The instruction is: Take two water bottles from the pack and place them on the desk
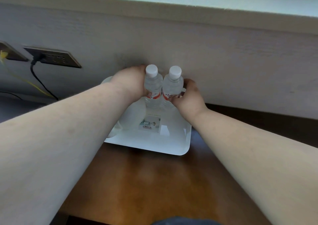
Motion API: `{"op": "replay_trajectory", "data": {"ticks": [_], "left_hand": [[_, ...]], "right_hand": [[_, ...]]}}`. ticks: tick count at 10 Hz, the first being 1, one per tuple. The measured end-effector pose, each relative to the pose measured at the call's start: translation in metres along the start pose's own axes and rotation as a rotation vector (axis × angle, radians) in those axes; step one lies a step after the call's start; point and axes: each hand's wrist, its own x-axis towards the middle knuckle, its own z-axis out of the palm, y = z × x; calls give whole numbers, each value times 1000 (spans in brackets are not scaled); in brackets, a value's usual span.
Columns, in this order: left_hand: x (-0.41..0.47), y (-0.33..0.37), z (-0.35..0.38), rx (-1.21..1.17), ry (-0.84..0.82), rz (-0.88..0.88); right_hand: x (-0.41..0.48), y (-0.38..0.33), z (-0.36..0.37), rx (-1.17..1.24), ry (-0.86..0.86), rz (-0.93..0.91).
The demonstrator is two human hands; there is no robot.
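**Two bottles held upright over the tray**

Head view: the left hand [132,80] is wrapped around the left bottle [153,85] and the right hand [187,95] grips the right bottle [173,87], fingers closed at label height. The bottles stand upright, touching side by side, at the far end of a white tray [172,147] on the brown tabletop [154,181], close to the wall [223,61]. Whether their bases rest on the tray is hidden. No pack shows. Full of water, they likely feel weighty; the thin clear plastic would dent under a squeeze and be slick, so the labelled waist looks the surest hold.
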Motion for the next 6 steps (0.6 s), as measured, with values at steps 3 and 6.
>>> {"op": "replay_trajectory", "data": {"ticks": [3, 6], "left_hand": [[-43, -7, 12, 222, 94, -42], [-149, -7, -2, 108, 110, 4]], "right_hand": [[-34, -32, -25, -167, -94, -72], [-130, -62, -55, -363, -63, -23]]}}
